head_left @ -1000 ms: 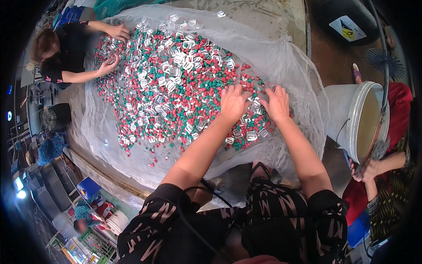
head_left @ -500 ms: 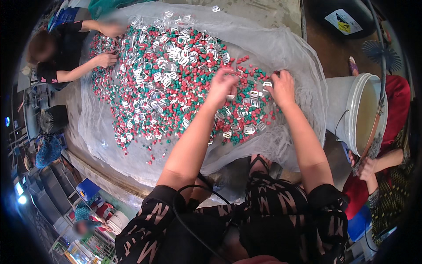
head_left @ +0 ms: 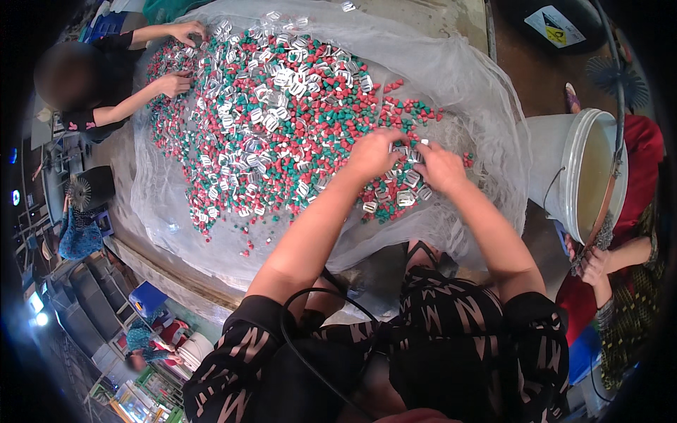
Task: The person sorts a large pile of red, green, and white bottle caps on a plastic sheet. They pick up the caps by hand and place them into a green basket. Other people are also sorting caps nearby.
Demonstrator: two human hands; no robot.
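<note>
A wide heap of small red and green cone-shaped pieces, mixed with silver metal slide buckles, is spread over a pale mesh sheet. At the heap's right part, my left hand rests low with its fingers curled in; what they hold is hidden. Close beside it is my right hand, its fingers bent together around a small bright piece that looks like a buckle's end. Several loose buckles lie just below and between the two hands.
The mesh sheet has bunched edges. Another person's hands work at the heap's far left. A white bucket of cloudy liquid stands at right, beside a person's hands. A dark drum stands at the upper right.
My right hand has moved left and nearer to me, pulling in from the heap's right edge. My left hand has shifted right and down, so both are close together. Pieces near them have shifted.
</note>
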